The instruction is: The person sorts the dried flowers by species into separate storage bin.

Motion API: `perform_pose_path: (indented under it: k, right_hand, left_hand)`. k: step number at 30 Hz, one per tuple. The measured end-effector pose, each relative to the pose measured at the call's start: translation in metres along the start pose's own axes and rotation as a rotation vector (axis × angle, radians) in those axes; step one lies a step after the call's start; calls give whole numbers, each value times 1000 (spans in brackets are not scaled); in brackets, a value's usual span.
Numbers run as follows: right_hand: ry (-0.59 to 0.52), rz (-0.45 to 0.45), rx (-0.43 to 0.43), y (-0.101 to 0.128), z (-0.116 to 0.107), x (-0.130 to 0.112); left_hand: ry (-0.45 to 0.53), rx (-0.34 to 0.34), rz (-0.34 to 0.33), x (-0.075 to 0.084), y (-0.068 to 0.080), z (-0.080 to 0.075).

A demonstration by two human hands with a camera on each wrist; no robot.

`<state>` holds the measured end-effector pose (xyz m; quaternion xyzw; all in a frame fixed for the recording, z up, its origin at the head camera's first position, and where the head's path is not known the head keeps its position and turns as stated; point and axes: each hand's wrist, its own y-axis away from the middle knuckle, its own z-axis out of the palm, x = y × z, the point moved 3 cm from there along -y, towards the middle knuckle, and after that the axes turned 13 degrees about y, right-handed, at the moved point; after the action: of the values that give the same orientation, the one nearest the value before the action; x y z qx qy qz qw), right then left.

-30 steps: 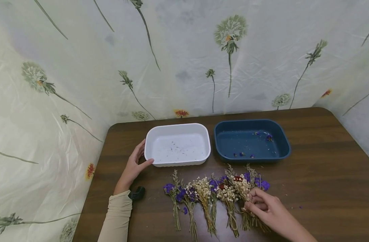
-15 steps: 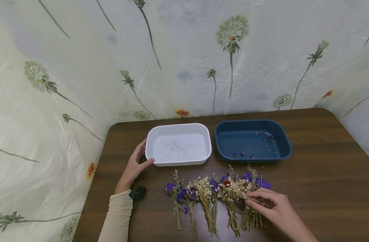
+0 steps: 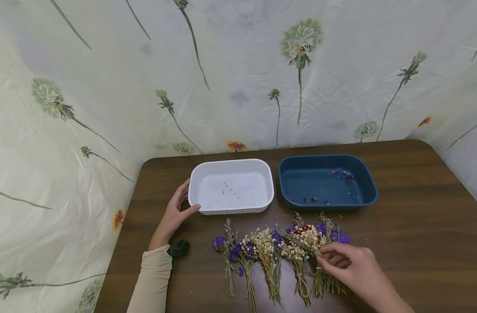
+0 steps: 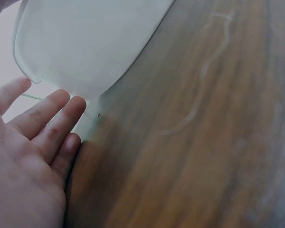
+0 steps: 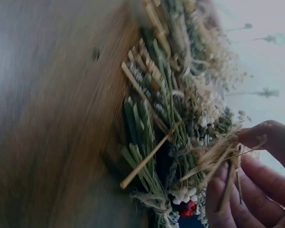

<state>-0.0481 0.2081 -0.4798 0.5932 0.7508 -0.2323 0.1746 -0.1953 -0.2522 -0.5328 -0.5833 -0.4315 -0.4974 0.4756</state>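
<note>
My right hand (image 3: 349,265) pinches the thin stems of a small dried-flower bunch (image 3: 311,239), its pale heads pointing up and left. In the right wrist view, those stems (image 5: 223,156) stick out between thumb and fingers. Under and beside it lie several tied dried-flower bunches (image 3: 268,256) in a row, with cream, purple and red blooms. My left hand (image 3: 176,213) rests against the left end of the white tray (image 3: 230,209), thumb at its front corner. The left wrist view has the fingers (image 4: 61,118) nearly straight beside the tray wall.
A dark blue tray (image 3: 328,207) with a few purple petals stands right of the white one. Small bits lie in the white tray. A loose purple bloom (image 3: 240,271) lies among the stems on the brown table (image 3: 422,208). A floral curtain (image 3: 238,78) hangs behind.
My right hand has lifted and tipped the small flower bunch leftward, and its stems now lie differently in the fingers. My left hand stays at the white tray.
</note>
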Motion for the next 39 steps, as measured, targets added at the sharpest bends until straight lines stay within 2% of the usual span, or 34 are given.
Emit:
perform_pose_path:
  k: [4,6,8,14,19,25,30,34,39]
  right_hand:
    - [97,-78,39,-2,-1,-3]
    - [89,-82,20,-3,-1,-3]
    - [38,-64,-27,-5,-1,-1]
    - [-189,79,-209,-9,-2,13]
    - [-259,125,-275,-11,-6,19]
    - [-274,134,-199,-16,-16,14]
    - [-247,92,-140,-25,-24,5]
    - [-229,86,-146,-35,-28,-1]
    - [-238,108,-201,-50,-28,-7]
  left_hand:
    - [-2,-2,1,0,0,0]
    - [-5,-2,-8,0,0,0]
    - [-9,1,-16,0,0,0]
    - [-8,6,-30,0,1,1]
    - [-6,9,-40,0,2,1]
    - [14,5,-59,1,2,0]
    - [21,5,-51,1,2,-2]
    - [18,6,-49,1,2,-2]
    - [20,2,-46,-1,2,-2]
